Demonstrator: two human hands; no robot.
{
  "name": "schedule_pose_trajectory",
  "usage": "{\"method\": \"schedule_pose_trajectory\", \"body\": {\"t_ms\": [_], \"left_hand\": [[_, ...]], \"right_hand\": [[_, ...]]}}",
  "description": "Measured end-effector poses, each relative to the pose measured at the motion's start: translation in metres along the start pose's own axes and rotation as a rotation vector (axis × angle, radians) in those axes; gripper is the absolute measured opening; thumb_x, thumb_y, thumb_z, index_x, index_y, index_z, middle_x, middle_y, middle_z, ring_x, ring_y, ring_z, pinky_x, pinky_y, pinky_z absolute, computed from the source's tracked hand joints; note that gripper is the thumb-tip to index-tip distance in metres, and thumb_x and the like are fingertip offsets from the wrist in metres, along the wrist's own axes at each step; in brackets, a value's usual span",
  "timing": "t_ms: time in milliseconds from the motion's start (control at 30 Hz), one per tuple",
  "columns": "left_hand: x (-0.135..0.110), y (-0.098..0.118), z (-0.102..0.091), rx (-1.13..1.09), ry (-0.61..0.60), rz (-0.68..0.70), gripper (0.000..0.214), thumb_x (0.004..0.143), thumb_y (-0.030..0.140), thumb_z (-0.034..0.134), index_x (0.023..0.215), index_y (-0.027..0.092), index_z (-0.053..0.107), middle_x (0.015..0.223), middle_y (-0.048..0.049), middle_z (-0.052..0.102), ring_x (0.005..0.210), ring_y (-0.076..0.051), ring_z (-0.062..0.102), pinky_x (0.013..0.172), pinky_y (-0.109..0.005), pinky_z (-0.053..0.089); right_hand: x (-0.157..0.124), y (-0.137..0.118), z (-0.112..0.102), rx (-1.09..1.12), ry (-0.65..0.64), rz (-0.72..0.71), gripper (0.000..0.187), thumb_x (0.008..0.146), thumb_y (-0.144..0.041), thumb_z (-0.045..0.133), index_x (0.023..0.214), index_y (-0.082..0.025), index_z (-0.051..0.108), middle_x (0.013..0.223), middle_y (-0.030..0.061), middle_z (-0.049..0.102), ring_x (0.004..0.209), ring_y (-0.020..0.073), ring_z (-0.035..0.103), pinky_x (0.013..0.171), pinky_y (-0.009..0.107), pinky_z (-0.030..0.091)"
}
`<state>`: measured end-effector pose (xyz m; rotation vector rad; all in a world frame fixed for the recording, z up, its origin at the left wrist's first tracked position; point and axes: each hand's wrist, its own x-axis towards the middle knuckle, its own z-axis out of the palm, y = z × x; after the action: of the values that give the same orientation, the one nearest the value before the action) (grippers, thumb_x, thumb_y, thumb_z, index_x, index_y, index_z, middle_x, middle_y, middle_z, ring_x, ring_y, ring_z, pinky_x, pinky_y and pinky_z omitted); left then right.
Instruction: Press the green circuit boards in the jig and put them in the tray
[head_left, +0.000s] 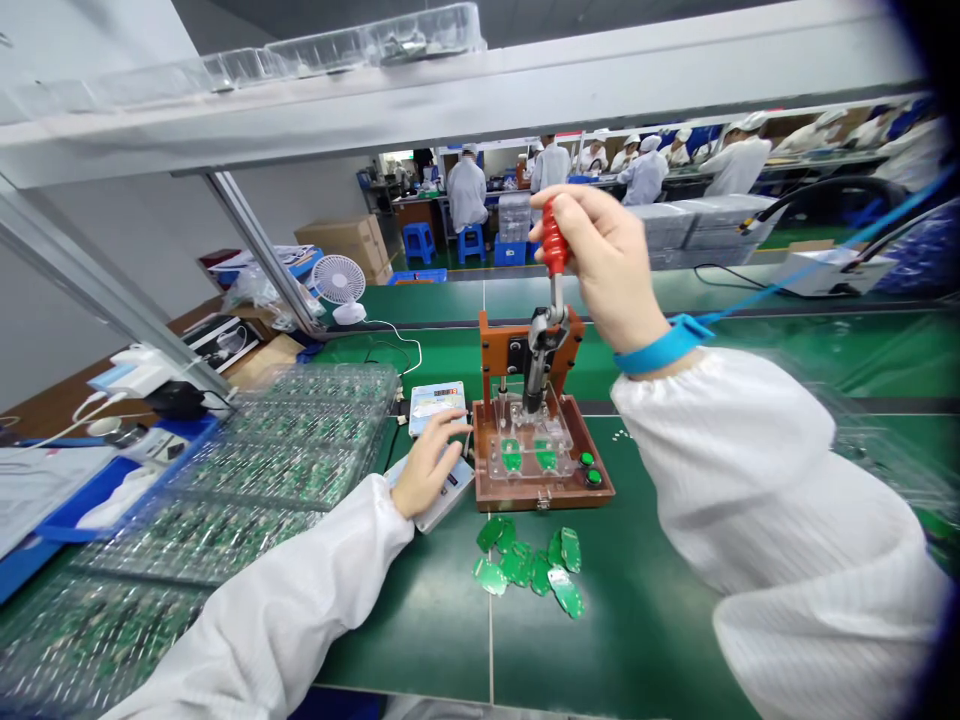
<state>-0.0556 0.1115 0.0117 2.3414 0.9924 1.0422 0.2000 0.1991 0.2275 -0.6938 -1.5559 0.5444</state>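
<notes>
My right hand (604, 255) is wrapped round the red handle (553, 238) of a toggle clamp (541, 350), raised above a wooden test fixture (540, 497). Two green circuit boards (546, 456) sit under the fixture's clear plate. To the left, my left hand (429, 468) rests over a small white box (444, 502), fingers apart and reaching to the fixture's left edge; it holds nothing. Several loose green boards (517, 563) lie in a pile in front of the fixture. Two green buttons (593, 476) are on its right side.
Clear trays (300, 440) filled with boards cover the left of the bench. A small device with a display (437, 398) lies behind my left hand. A white fan (340, 285) stands farther back. A blue wrist strap (664, 345) with its cord runs off right. Co-workers (466, 190) are in the background.
</notes>
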Motion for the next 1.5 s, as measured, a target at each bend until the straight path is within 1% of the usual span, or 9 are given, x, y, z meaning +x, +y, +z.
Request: {"method": "schedule_pose_trajectory", "body": {"t_ms": [167,333,567,833,1000,1100,1167,1300,1500], "left_hand": [[0.008,-0.028,-0.013,-0.089,0.329,-0.237,0.035,0.105,0.047,0.045,0.116,0.022,0.066,0.139,-0.0132,0.059,0.136,-0.029,0.053,0.114,-0.050,0.046],[0.012,-0.040,-0.017,-0.256,0.444,-0.394,0.035,0.100,0.049,0.050,0.108,0.021,0.069,0.139,-0.0132,0.059,0.130,-0.030,0.057,0.091,-0.041,0.060],[0.012,-0.039,-0.015,-0.310,0.460,-0.429,0.033,0.097,0.049,0.054,0.104,0.021,0.069,0.139,-0.0123,0.060,0.130,-0.029,0.058,0.091,-0.040,0.061],[0.012,-0.042,-0.015,-0.259,0.422,-0.453,0.033,0.098,0.049,0.049,0.104,0.021,0.066,0.136,-0.0114,0.062,0.129,-0.028,0.059,0.093,-0.039,0.060],[0.011,-0.054,-0.019,-0.164,0.430,-0.402,0.029,0.097,0.044,0.054,0.108,0.021,0.068,0.135,-0.0124,0.064,0.132,-0.030,0.057,0.107,-0.047,0.052],[0.009,-0.063,-0.028,-0.007,0.355,-0.364,0.030,0.094,0.040,0.060,0.116,0.022,0.069,0.140,-0.0128,0.061,0.136,-0.031,0.053,0.114,-0.053,0.045],[0.007,-0.068,-0.033,0.148,0.227,-0.355,0.039,0.091,0.042,0.066,0.125,0.023,0.068,0.148,-0.0126,0.056,0.145,-0.034,0.043,0.122,-0.058,0.034],[0.002,-0.070,-0.038,0.371,-0.101,-0.396,0.088,0.077,0.064,0.079,0.151,0.024,0.052,0.170,-0.0145,0.026,0.158,-0.046,0.012,0.124,-0.068,0.021],[0.000,-0.064,-0.035,0.383,-0.417,-0.392,0.115,0.068,0.082,0.077,0.161,0.026,0.039,0.173,-0.0156,0.011,0.157,-0.050,0.003,0.122,-0.072,0.019]], "right_hand": [[-0.055,-0.047,-0.001,-0.158,0.056,-0.247,0.020,0.108,-0.041,0.057,0.114,-0.027,0.070,0.098,-0.0007,0.071,0.083,0.0157,0.071,0.083,0.031,0.062],[-0.113,-0.061,-0.005,-0.410,0.043,-0.340,0.021,0.107,-0.030,0.059,0.123,-0.033,0.072,0.114,0.0003,0.077,0.103,0.0245,0.075,0.095,0.041,0.062],[-0.151,-0.038,0.001,-0.358,0.135,-0.317,0.040,0.103,-0.017,0.063,0.136,-0.040,0.066,0.125,-0.0036,0.075,0.118,0.0271,0.071,0.108,0.048,0.059],[-0.177,0.009,0.015,-0.295,0.170,-0.430,0.055,0.095,-0.006,0.069,0.140,-0.037,0.065,0.133,-0.0014,0.071,0.126,0.0312,0.067,0.112,0.056,0.058],[-0.182,0.020,0.026,-0.191,0.216,-0.418,0.061,0.094,-0.003,0.066,0.143,-0.038,0.062,0.135,-0.0001,0.070,0.132,0.0333,0.063,0.113,0.063,0.055],[-0.189,0.024,0.032,-0.108,0.212,-0.325,0.063,0.094,-0.002,0.062,0.145,-0.039,0.060,0.141,0.0008,0.066,0.142,0.0353,0.053,0.111,0.063,0.057],[-0.192,0.026,0.034,-0.084,0.201,-0.292,0.064,0.094,-0.001,0.061,0.145,-0.040,0.059,0.143,0.0013,0.065,0.145,0.0361,0.048,0.110,0.063,0.058],[-0.195,0.027,0.033,-0.098,0.164,-0.282,0.069,0.093,0.001,0.061,0.147,-0.041,0.056,0.145,0.0014,0.062,0.148,0.0362,0.044,0.111,0.065,0.056],[-0.196,0.029,0.035,-0.097,0.168,-0.290,0.073,0.093,0.001,0.061,0.152,-0.042,0.050,0.147,0.0017,0.060,0.150,0.0362,0.040,0.107,0.063,0.060]]}}
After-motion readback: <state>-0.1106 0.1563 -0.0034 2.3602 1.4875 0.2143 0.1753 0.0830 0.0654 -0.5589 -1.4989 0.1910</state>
